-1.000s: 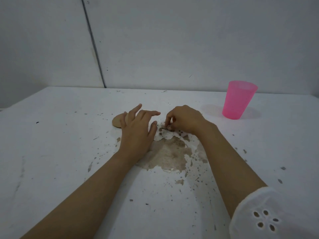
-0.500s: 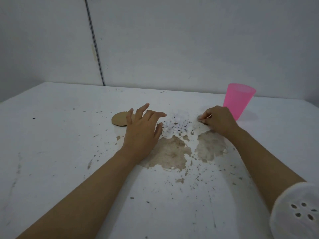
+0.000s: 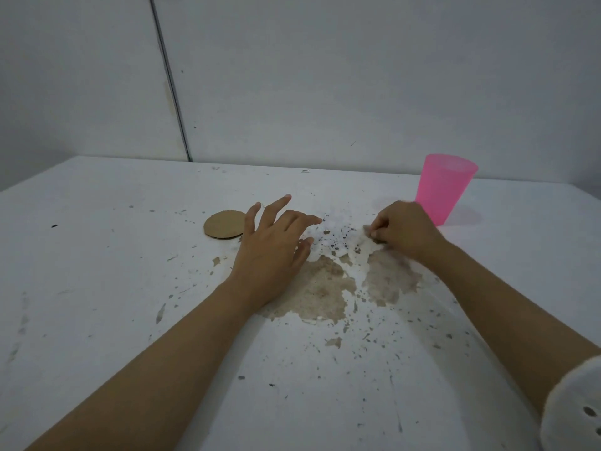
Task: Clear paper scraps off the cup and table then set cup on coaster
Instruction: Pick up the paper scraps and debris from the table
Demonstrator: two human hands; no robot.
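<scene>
In the head view, your left hand (image 3: 270,252) is resting palm-down on the table (image 3: 97,288) with its fingers spread and slightly lifted, holding nothing. It is overlapping the near edge of the round brown coaster (image 3: 224,224). Your right hand (image 3: 403,232) is curling its fingertips down and seems to be pinching a pale paper scrap (image 3: 365,245) against the tabletop. The pink cup (image 3: 444,188) is standing upright just behind that hand, well apart from the coaster.

The scrap is looking thin, limp and nearly weightless, so you are likely needing a fingertip pinch at a loose edge, since it may tear. The cup is looking like light, stiff, smooth plastic, best wrapped around mid-wall.

Your right knuckles are hiding the pinch itself and the cup's base. White scraps are hard to tell from the white, flaking surface and its brown worn patch (image 3: 322,288). The cup's inside is not showing clearly.
</scene>
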